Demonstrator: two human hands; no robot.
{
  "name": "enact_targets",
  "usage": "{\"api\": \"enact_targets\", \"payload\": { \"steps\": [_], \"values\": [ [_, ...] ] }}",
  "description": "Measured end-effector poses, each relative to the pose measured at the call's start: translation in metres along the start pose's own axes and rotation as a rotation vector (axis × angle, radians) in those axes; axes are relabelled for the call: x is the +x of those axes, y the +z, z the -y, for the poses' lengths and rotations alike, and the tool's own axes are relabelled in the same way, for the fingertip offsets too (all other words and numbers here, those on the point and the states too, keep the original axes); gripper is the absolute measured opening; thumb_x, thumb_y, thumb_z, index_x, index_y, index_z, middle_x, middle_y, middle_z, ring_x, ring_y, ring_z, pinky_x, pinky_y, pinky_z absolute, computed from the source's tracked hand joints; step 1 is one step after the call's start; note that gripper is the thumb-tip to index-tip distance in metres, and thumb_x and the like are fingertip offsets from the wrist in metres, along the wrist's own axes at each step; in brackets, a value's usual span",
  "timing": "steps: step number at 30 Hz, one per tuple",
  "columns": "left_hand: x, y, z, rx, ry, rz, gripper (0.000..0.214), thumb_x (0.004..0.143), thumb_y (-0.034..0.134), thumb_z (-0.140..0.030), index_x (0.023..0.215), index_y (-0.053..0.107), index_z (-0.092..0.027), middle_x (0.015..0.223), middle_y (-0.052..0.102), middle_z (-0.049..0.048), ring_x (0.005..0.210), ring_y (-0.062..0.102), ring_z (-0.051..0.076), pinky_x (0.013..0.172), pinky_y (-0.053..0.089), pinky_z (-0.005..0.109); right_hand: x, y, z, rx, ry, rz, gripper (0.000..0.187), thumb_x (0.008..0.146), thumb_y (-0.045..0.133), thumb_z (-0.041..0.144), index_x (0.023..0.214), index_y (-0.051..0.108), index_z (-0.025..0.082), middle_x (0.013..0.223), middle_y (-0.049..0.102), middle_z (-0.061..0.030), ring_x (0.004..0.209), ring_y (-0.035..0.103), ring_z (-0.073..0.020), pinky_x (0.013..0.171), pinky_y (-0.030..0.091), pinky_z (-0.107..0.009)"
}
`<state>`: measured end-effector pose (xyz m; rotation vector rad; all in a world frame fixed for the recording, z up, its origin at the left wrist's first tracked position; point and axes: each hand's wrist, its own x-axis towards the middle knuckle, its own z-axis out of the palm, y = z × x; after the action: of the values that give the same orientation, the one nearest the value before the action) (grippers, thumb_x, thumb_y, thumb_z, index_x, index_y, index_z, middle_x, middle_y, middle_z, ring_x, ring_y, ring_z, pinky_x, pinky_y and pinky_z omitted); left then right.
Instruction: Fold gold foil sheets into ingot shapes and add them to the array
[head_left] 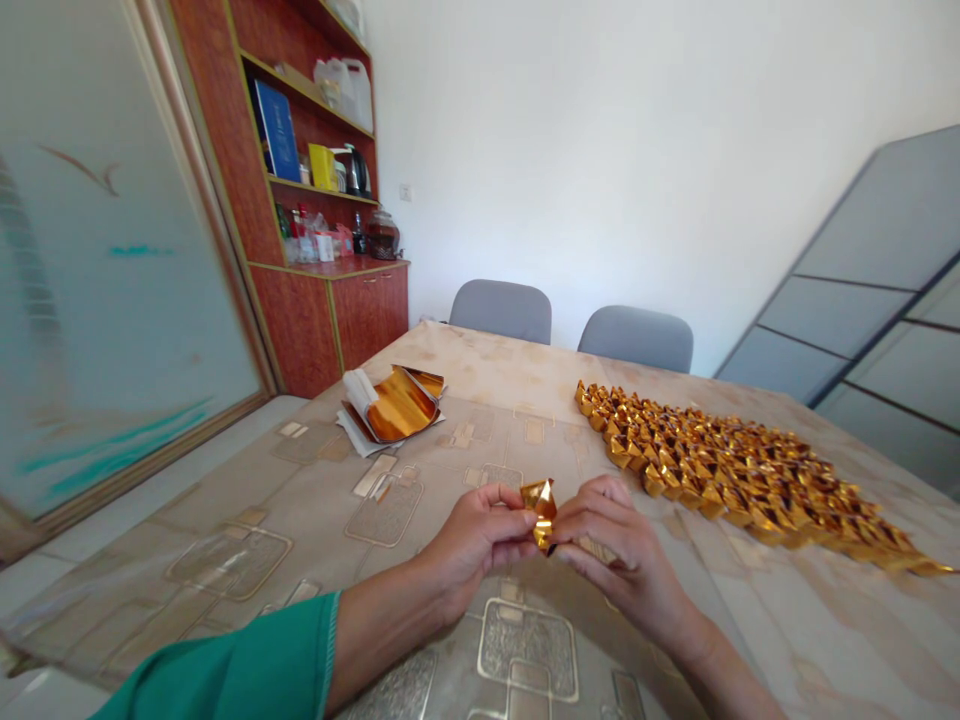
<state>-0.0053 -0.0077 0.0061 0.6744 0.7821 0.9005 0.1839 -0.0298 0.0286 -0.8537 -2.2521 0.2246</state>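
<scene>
The left hand (pixel 471 545) and right hand (pixel 626 545), nearly closed, pinch a folded gold piece (pixel 543 512) between them over the table (pixel 311 500). From it, foil sheets (pixel 401 405) lie toward 10 o'clock, rows of folded pieces (pixel 739 470) between 2 and 3 o'clock.

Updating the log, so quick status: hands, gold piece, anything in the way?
Left hand and right hand pinching gold piece. Piece creased, partly covered. Gold pile off right, foil sheets ahead left, neither in the way.
</scene>
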Motion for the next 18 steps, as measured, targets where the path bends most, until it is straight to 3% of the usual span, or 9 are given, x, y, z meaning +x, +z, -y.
{"api": "enact_targets", "payload": {
  "steps": [4,8,13,18],
  "values": [
    [0.001,-0.001,0.000,-0.027,0.005,-0.021,0.034,0.054,0.083,-0.019,0.073,0.056,-0.016,0.069,0.068,0.0002,0.060,0.062,0.011,0.063,0.051,0.025,-0.001,-0.003,0.002,-0.103,-0.105,0.028,0.018,0.091,0.061,0.021,0.103,0.069,0.031,0.091,0.072,-0.0005,0.083,0.053,-0.0210,0.080,0.036,-0.039],
    [0.001,0.000,0.001,0.037,0.074,-0.038,0.032,0.055,0.083,-0.021,0.070,0.056,-0.015,0.066,0.066,-0.0006,0.058,0.061,0.010,0.060,0.050,0.024,-0.001,-0.003,0.001,-0.099,-0.110,0.082,0.020,0.091,0.060,0.020,0.106,0.067,0.031,0.084,0.070,0.0007,0.081,0.052,-0.0203,0.080,0.035,-0.039],
    [-0.001,0.002,0.002,0.041,0.099,-0.038,0.035,0.056,0.085,-0.022,0.071,0.054,-0.016,0.067,0.066,-0.0015,0.059,0.060,0.009,0.062,0.050,0.023,0.001,0.006,0.004,0.039,0.062,0.016,0.007,0.091,0.060,0.027,0.090,0.067,0.026,0.082,0.065,-0.0012,0.081,0.053,-0.0203,0.077,0.038,-0.037],
    [-0.007,0.005,0.000,0.022,0.072,0.028,0.036,0.057,0.085,-0.021,0.072,0.054,-0.015,0.071,0.067,-0.0007,0.064,0.062,0.009,0.067,0.052,0.022,0.003,0.017,0.005,0.189,0.304,-0.174,0.017,0.089,0.061,0.031,0.074,0.063,0.024,0.079,0.057,-0.0015,0.080,0.053,-0.0195,0.070,0.042,-0.032]
  ]
}}
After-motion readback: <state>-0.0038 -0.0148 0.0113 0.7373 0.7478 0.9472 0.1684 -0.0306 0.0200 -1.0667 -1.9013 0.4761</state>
